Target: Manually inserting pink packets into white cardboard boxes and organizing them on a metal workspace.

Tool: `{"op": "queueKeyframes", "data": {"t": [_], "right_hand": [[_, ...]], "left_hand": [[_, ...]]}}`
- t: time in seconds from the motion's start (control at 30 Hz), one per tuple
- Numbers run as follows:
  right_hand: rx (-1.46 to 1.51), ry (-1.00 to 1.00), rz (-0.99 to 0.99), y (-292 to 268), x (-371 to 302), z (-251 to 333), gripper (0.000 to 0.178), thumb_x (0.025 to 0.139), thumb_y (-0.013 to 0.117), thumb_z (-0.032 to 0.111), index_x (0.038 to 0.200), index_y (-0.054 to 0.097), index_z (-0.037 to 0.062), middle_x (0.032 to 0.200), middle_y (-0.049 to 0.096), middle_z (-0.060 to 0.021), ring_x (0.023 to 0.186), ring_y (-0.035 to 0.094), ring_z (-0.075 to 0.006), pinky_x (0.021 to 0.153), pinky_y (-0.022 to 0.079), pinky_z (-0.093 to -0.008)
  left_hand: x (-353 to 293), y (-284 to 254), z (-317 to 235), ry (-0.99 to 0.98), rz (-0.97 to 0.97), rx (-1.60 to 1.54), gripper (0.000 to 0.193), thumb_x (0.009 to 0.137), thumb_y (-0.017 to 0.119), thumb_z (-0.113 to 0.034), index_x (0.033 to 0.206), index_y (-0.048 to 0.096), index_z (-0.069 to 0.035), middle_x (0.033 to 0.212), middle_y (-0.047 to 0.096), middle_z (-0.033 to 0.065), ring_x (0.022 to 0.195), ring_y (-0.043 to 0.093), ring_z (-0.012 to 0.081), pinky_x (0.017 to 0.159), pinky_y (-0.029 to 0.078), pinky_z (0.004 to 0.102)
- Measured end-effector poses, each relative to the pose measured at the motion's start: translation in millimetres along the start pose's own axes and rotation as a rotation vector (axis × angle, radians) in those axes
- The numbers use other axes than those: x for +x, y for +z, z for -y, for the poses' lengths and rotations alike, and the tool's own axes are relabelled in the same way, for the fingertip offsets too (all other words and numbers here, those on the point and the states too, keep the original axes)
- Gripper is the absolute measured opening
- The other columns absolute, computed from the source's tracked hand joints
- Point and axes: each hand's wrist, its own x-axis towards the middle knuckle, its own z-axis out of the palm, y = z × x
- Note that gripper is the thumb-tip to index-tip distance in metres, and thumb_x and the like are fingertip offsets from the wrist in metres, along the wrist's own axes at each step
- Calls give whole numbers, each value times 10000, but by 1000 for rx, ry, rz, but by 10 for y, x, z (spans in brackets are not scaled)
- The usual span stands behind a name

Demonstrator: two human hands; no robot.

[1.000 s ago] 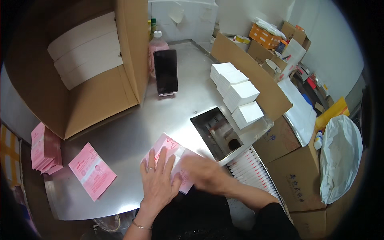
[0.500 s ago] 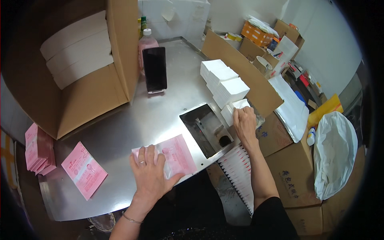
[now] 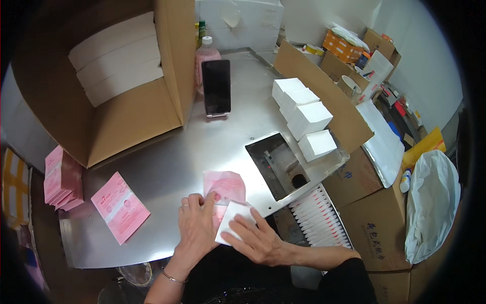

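My right hand point(image 3: 260, 242) holds a small white stack of folded paper tissues point(image 3: 226, 229) at the near edge of the steel table. The stack's corner is against the mouth of a pink printed plastic bag point(image 3: 226, 183), which looks lifted and puffed open. My left hand point(image 3: 196, 223) grips the bag's left side, fingers bent; its fingertips partly hide the bag's edge. To the left lies a flat pink bag point(image 3: 120, 209) with a whitish band across it. White tissue stacks point(image 3: 310, 119) stand in a row beyond the table's rectangular opening point(image 3: 268, 162).
An open cardboard box point(image 3: 169, 66) with white bundles stands at the back left, pink packs point(image 3: 62, 177) beside it. A phone point(image 3: 216, 87) stands upright before a pink bottle point(image 3: 206, 53). Below right are a tray of thin white packets point(image 3: 321, 218), cartons point(image 3: 374, 228) and a white bag point(image 3: 433, 207).
My right hand has come from the tissue row to the pink bag, bringing a tissue stack. My left hand has gone from lying on the bag to gripping its side. The view has shifted slightly.
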Motion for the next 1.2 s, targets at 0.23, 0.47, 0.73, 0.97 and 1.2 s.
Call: {"op": "queueKeyframes", "data": {"t": [0.23, 0.47, 0.73, 0.97, 1.2], "right_hand": [[-174, 356, 20, 635, 450, -822, 94, 872, 555, 131, 892, 610, 57, 881, 611, -145, 865, 622, -317, 1050, 270, -703], [-116, 927, 320, 75, -4, -1547, 120, 868, 607, 110, 849, 675, 12, 752, 644, -251, 751, 670, -412, 695, 539, -479], [-813, 561, -268, -614, -178, -1595, 97, 877, 654, 133, 854, 650, 38, 842, 619, -147, 872, 611, -331, 760, 456, -483], [-680, 754, -97, -631, -344, -1817, 137, 864, 658, 114, 948, 677, 8, 896, 585, -145, 912, 560, -330, 775, 437, -458], [-557, 649, -239, -593, -429, -1712, 379, 760, 647, -22, 1138, 650, -3, 1099, 627, -199, 1036, 586, -384, 879, 466, -472]], "left_hand": [[22, 17, -334, 5, -5, 14, 789, 794, 765, -260, 1460, 416, -19, 948, 534, 135, 874, 546, 297, 756, 441, 408], [-396, -153, 123, 49, 37, -297, 359, 809, 687, -52, 1162, 633, -17, 1020, 579, 143, 978, 565, 318, 841, 462, 403], [-774, -713, 1343, -463, -421, 415, 315, 744, 568, 34, 1039, 574, -74, 1098, 581, 121, 1125, 524, 368, 1052, 318, 548], [-591, -791, 982, -349, -227, 145, 259, 890, 545, -58, 1148, 564, -50, 1036, 568, 134, 988, 545, 328, 958, 397, 444], [35, 283, -135, 191, 52, -285, 485, 771, 626, 45, 1249, 561, 5, 1188, 567, 234, 1075, 550, 412, 875, 456, 460]]}}
